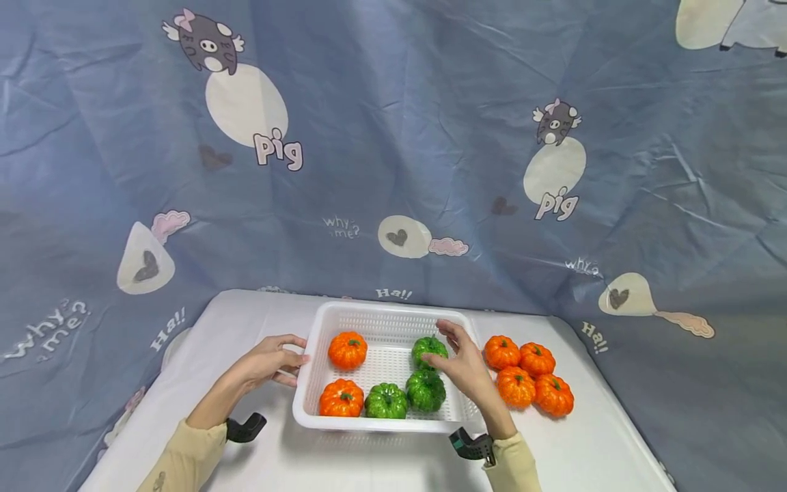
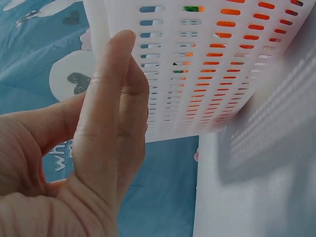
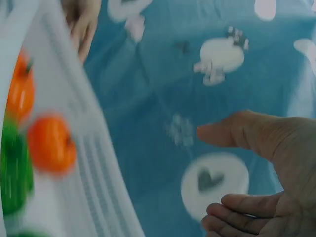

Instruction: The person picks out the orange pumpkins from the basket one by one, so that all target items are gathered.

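Note:
A white plastic basket [image 1: 393,425] with slotted walls holds two orange mini pumpkins, one farther back [image 1: 348,350] and one nearer [image 1: 341,398]. Three shiny green mini pumpkins share it: one in front [image 1: 385,403], one at the near right [image 1: 426,391] and one behind that [image 1: 424,347]. My left hand [image 1: 270,359] touches the basket's left rim from outside, and its straight fingers [image 2: 101,108] lie by the slotted wall. Over the right part of the basket hovers my right hand [image 1: 464,362], thumb and fingers apart; the right wrist view shows nothing between them.
Several orange pumpkins [image 1: 516,387] are grouped on the white table [image 1: 602,437], just right of the basket. A blue printed curtain [image 1: 393,150] hangs behind and at both sides. Both wrists wear dark straps.

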